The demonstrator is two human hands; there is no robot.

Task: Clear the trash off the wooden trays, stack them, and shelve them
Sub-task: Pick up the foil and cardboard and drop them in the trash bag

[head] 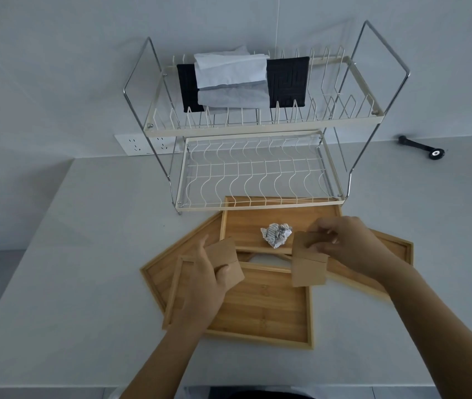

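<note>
Several wooden trays lie overlapping on the counter below a two-tier wire rack point(257, 171). The nearest tray point(263, 312) sits on top; a far tray point(243, 226) holds a crumpled paper ball point(276, 235). A left tray point(159, 263) and a right tray point(396, 249) poke out from under the others. My left hand point(204, 283) grips a brown cardboard piece point(229, 263) over the nearest tray. A second folded cardboard piece point(309, 263) is pinched by my right hand point(347, 243) above the trays' middle.
The rack's upper tier holds a black mat point(286, 82) and folded white paper point(230, 73); its lower tier point(257, 168) holds nothing. A wall socket point(139, 144) sits left of the rack. A black tool point(422, 146) lies at the back right of the grey counter point(70, 254).
</note>
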